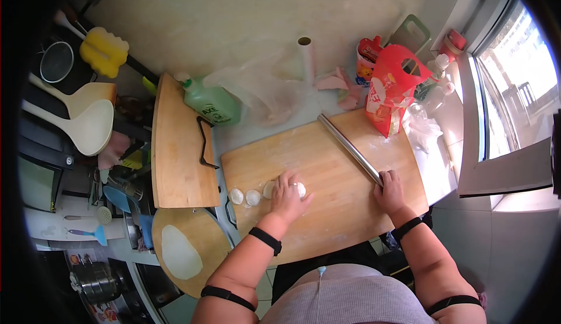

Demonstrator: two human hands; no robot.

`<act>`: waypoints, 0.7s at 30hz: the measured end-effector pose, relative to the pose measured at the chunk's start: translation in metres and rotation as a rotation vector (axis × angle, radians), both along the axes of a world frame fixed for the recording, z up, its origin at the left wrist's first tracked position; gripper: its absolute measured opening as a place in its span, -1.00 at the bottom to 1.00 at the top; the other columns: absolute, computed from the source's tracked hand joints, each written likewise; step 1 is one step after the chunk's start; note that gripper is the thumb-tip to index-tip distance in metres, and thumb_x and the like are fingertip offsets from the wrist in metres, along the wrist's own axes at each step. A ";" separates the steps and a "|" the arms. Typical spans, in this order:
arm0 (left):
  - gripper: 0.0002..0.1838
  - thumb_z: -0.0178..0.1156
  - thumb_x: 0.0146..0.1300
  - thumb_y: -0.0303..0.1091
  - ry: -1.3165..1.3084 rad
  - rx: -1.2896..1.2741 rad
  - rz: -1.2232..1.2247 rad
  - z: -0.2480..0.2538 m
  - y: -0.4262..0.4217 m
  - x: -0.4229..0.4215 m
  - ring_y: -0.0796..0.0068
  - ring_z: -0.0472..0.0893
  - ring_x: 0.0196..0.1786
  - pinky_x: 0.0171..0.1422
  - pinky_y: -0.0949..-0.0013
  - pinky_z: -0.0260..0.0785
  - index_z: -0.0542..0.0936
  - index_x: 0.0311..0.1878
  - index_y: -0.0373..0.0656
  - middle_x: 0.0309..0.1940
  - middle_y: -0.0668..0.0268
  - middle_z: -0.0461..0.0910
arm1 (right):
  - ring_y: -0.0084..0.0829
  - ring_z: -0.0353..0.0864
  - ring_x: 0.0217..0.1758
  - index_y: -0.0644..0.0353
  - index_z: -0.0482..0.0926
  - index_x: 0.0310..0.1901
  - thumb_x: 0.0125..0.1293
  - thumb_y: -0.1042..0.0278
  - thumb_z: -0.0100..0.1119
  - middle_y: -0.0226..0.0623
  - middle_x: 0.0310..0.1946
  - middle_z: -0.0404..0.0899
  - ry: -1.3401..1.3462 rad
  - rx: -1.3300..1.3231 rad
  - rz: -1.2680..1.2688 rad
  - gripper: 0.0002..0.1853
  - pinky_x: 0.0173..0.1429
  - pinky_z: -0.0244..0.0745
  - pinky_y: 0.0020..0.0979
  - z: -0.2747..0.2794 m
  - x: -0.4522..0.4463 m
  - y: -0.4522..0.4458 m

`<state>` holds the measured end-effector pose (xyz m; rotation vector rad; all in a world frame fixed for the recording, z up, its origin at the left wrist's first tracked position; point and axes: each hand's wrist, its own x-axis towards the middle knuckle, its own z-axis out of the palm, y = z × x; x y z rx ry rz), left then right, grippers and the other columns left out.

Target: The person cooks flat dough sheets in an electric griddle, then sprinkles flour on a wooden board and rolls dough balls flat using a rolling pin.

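Note:
My left hand [286, 196] is down on the wooden board, its fingers curled over a small white dough piece [301, 189] that shows beside the thumb. Part of that piece is hidden under the fingers. Just left of the hand lie more floured dough pieces, a flattened one [269, 189] and two small rounds [244, 197] in a row. My right hand [390, 192] is closed around the near end of a metal rolling pin [350, 148], which slants across the board toward the back. The pin's far end rests near the board's back edge.
The floured cutting board [327, 219] fills the counter before me. A red flour bag [394, 90] stands at its back right corner. Behind are a green AXE bottle [213, 103] and a cardboard-cored roll [306, 61]. Left are an upright wooden board [181, 148] and a round board [213, 236] bearing a dough sheet.

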<state>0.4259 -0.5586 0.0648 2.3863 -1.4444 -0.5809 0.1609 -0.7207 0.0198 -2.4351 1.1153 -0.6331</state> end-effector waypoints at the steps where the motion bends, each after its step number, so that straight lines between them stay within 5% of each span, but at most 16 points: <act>1: -0.35 0.33 0.11 -0.14 -0.060 -0.109 -0.021 -0.004 -0.008 0.000 -0.01 0.26 0.34 0.42 0.06 0.13 0.38 0.24 -0.19 0.28 0.03 0.27 | 0.02 0.45 -0.12 0.27 0.48 -0.11 0.03 0.51 0.15 -0.02 -0.24 0.44 -0.007 0.002 0.001 -0.68 0.01 0.42 -0.10 -0.001 0.001 0.000; 3: -0.27 0.30 0.14 -0.06 -0.117 -0.219 -0.042 -0.014 -0.022 0.000 -0.02 0.19 0.40 0.46 0.03 0.06 0.31 0.32 -0.21 0.36 0.00 0.19 | 0.02 0.45 -0.12 0.27 0.47 -0.11 0.03 0.51 0.15 -0.02 -0.24 0.44 0.006 -0.002 0.009 -0.68 0.01 0.42 -0.10 -0.001 0.002 -0.001; 8: -0.15 0.19 0.19 0.10 -0.222 -0.027 -0.210 -0.021 -0.036 -0.003 0.05 -0.05 0.54 0.55 -0.11 -0.24 0.18 0.42 -0.20 0.49 0.02 -0.01 | 0.01 0.44 -0.13 0.28 0.47 -0.11 0.02 0.52 0.15 -0.02 -0.25 0.44 0.017 -0.004 0.008 -0.67 0.00 0.42 -0.10 0.003 0.000 -0.001; 21: -0.09 0.25 0.06 0.16 -0.232 -0.043 -0.262 -0.023 -0.045 0.007 0.11 0.08 0.49 0.51 -0.09 -0.15 0.25 0.37 -0.21 0.45 0.11 0.13 | -0.03 0.44 -0.12 0.28 0.46 -0.10 0.01 0.51 0.13 -0.05 -0.23 0.44 0.097 0.055 0.014 -0.66 0.00 0.40 -0.13 0.015 0.009 -0.002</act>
